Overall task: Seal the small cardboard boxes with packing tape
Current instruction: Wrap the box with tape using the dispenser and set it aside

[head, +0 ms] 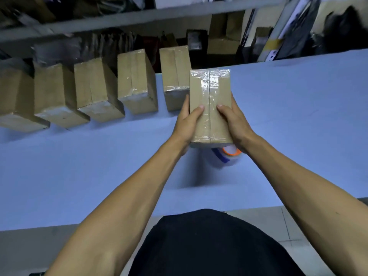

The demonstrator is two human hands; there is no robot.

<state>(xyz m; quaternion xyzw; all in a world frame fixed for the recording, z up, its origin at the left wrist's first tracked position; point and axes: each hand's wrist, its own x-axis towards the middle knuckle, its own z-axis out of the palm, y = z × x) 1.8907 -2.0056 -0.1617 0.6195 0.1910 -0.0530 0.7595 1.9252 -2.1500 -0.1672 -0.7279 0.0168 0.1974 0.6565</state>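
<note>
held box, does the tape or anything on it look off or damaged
Nothing stands out. The held box, gripped by the left hand and right hand, has clear tape along its centre seam, slightly wrinkled near the far end; no tears or dents show.

Both bare forearms reach forward, left hand (186,121) and right hand (234,121) facing each other, thumbs on top.

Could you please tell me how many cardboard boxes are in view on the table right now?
6: five in a row along the table's far left edge, and one held in both hands. Shelf clutter may hide more.
</note>
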